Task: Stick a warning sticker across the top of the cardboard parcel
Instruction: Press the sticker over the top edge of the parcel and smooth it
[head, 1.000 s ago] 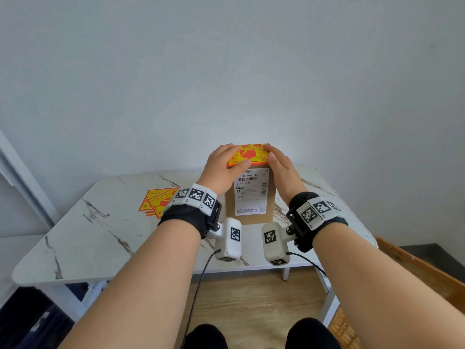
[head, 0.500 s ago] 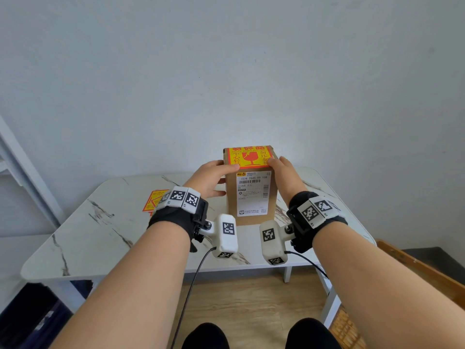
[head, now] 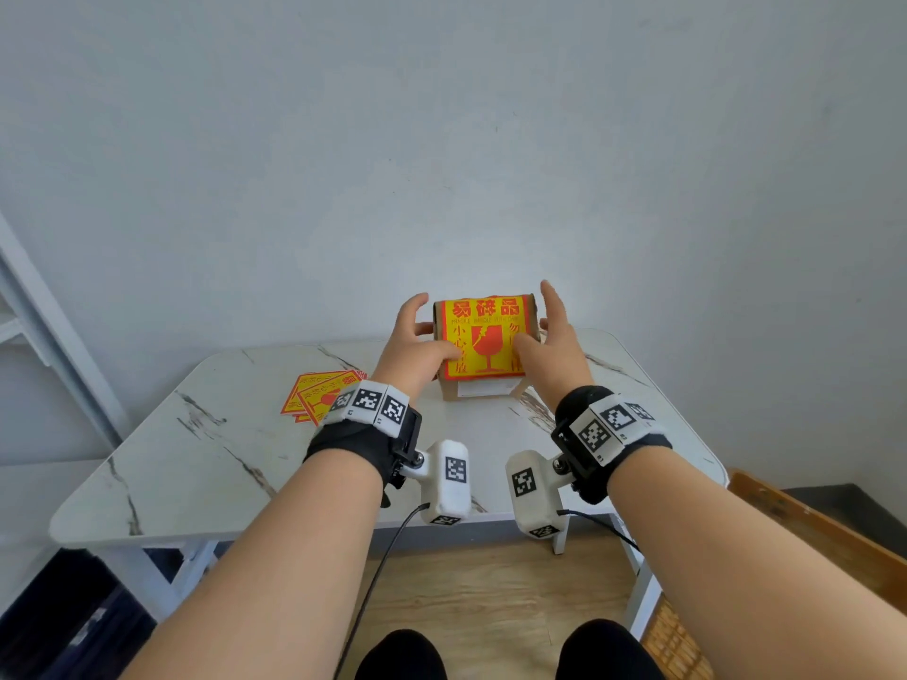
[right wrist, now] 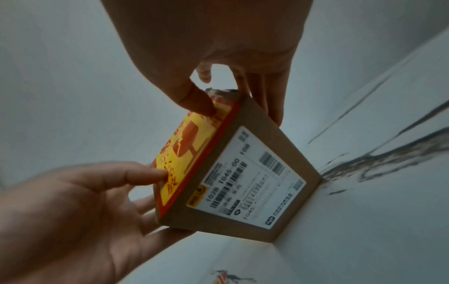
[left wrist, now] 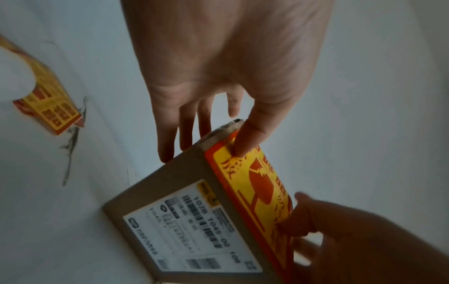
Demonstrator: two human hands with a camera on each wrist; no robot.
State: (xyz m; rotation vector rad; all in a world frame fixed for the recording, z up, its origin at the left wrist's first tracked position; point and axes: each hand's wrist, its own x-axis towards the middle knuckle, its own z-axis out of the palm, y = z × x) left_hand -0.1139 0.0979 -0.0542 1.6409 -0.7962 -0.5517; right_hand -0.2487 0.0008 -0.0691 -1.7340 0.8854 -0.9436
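Note:
The cardboard parcel (head: 483,389) is tipped toward me on the marble table (head: 196,458), with its lower front edge on the tabletop. A yellow and red warning sticker (head: 483,336) covers its top face. My left hand (head: 428,336) holds the left side: thumb on the sticker, fingers along the side wall. My right hand (head: 537,321) holds the right side the same way, index finger pointing up. In the left wrist view the left hand's thumb (left wrist: 245,138) presses the sticker (left wrist: 257,184). In the right wrist view the right hand's thumb (right wrist: 196,101) presses it near the far edge; the white shipping label (right wrist: 245,180) shows on the front.
A stack of spare warning stickers (head: 321,395) lies on the table left of the parcel. The wall stands close behind the parcel. A wooden crate (head: 810,532) sits on the floor to the right, and a white frame (head: 49,336) stands at the left.
The parcel stood upright with my hands at its top. It is now tipped toward me, showing the stickered top, and both hands have slid down its sides with thumbs on the sticker.

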